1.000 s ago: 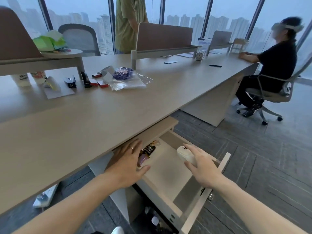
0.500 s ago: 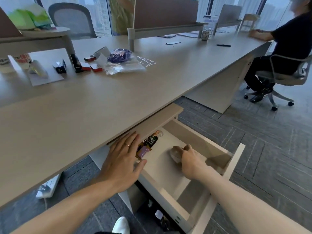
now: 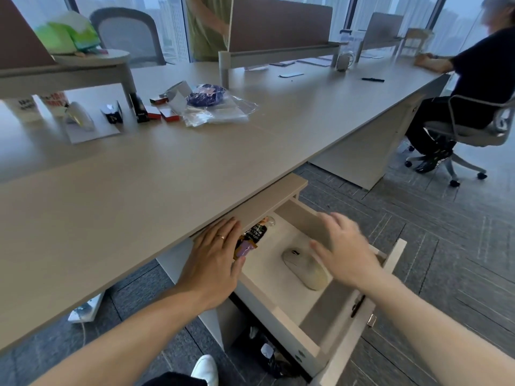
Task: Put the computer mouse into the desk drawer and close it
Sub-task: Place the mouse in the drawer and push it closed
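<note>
The beige computer mouse (image 3: 305, 267) lies on the floor of the open desk drawer (image 3: 295, 327), which is pulled out under the desk edge. My right hand (image 3: 344, 247) hovers just above and to the right of the mouse, fingers spread, holding nothing. My left hand (image 3: 214, 257) rests flat, fingers apart, on the desk edge and the drawer's left side, with a ring on one finger. A dark snack packet (image 3: 250, 239) lies in the drawer's back left corner, partly under my left hand.
The long desk (image 3: 172, 174) carries a plastic bag with a blue item (image 3: 209, 104), small red and black boxes (image 3: 150, 111) and paper. A seated person (image 3: 471, 87) on a wheeled chair is at the far right. Another person stands behind the divider (image 3: 278, 26).
My right hand set the mouse down in the drawer, let go and lifted off with fingers spread. The view tilted down and closer. My left hand stayed on the desk edge.
</note>
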Demonstrator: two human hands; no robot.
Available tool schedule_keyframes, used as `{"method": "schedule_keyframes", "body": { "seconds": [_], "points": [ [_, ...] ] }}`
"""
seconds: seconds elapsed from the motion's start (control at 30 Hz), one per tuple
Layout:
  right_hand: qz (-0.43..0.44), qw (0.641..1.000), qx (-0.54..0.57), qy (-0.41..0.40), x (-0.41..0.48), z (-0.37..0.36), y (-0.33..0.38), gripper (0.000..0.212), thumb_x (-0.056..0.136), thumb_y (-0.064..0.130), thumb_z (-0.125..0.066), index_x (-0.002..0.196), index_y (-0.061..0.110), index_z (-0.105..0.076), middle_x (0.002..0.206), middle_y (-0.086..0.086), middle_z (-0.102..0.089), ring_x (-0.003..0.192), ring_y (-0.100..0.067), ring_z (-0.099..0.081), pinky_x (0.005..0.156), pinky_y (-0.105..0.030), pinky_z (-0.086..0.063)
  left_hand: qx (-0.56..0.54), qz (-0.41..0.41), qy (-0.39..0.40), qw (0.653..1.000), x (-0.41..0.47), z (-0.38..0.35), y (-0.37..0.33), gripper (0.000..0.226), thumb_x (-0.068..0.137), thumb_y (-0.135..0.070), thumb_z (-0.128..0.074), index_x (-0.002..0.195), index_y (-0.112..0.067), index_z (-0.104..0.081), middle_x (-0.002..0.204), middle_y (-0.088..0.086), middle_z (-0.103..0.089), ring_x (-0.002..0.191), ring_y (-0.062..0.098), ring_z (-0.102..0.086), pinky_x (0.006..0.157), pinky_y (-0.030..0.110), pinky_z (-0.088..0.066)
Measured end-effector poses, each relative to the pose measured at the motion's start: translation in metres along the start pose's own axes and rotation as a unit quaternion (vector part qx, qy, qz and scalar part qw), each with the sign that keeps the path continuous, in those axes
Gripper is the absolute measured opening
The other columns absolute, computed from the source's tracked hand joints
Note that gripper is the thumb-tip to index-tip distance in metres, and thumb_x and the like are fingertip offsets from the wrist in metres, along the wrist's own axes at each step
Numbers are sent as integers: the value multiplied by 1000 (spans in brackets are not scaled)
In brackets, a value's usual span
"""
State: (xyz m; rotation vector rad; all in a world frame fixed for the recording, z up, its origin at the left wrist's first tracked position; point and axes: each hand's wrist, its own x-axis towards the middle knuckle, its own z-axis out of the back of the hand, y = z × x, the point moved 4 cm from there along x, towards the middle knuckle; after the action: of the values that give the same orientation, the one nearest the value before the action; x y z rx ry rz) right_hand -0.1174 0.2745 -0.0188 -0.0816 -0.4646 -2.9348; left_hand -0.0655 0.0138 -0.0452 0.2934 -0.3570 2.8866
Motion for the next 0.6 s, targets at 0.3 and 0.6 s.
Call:
{"method": "schedule_keyframes", "body": {
  "seconds": [0.3, 0.6],
  "points": [
    [-367, 820, 439, -5, -91, -4, -64, 64, 103, 39, -37, 158, 14, -15, 163, -5, -26, 147, -32, -27, 116, -51, -25, -36, 15, -1, 999, -3, 13, 5, 58, 100, -16, -43, 154, -19, -25, 161, -2, -27, 146, 17, -24, 118, 33, -21],
    [-344, 802, 488, 15, -67, -30, -43, 43, 104, 33, -28, 147, 29, -31, 126, -10, -58, 105, -34, -58, 70, -48, -55, -163, 22, 2, 986, -3, 21, 13, 49, 102, -35, -32, 144, -16, -47, 151, -3, -44, 139, 14, -38, 115, 33, -27]
  ]
}}
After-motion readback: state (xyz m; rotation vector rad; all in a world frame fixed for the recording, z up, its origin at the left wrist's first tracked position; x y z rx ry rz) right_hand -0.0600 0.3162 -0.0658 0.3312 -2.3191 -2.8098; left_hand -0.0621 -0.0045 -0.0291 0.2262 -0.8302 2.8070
